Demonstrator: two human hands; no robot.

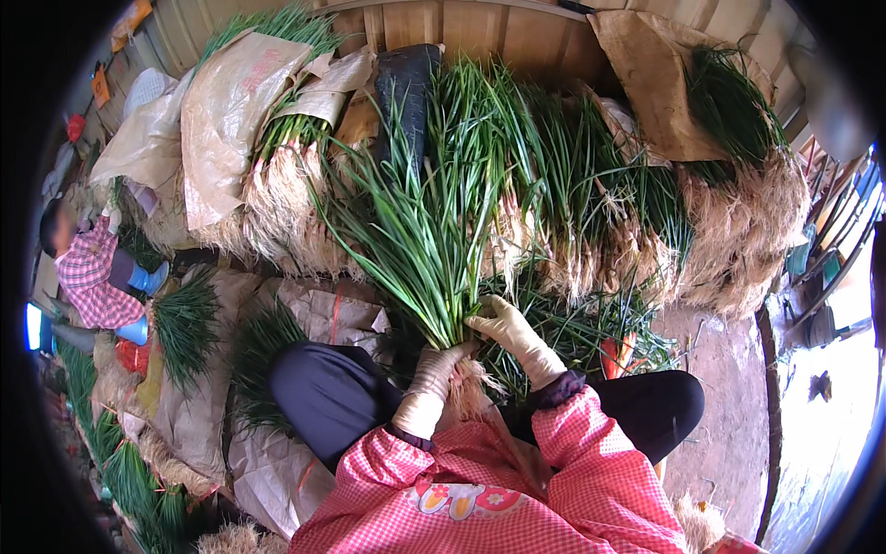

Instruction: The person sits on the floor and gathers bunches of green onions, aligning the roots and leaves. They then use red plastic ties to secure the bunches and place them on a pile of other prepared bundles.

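Observation:
Gripped near its base, a fanned bunch of green onions [422, 277] stands roots-down between my knees. My left hand [435, 370], in a cream glove, wraps around the stems just above the pale roots [472, 388]. On the bunch's right side, my right hand [502, 322], gloved too, has its thumb and fingers at the outer leaves; whether it pinches one is too small to tell. Loose green leaves [554, 339] lie beneath and to the right of that hand. The leaf tips reach up over the stacked onions behind.
Stacked green onions with hanging roots [588, 256] line the wall, some under woven sacks [242, 131]. A co-worker [100, 277] sits at the far left by another bundle [185, 325]. Sacking [277, 478] covers the floor at left; a wooden board [727, 415] lies at right.

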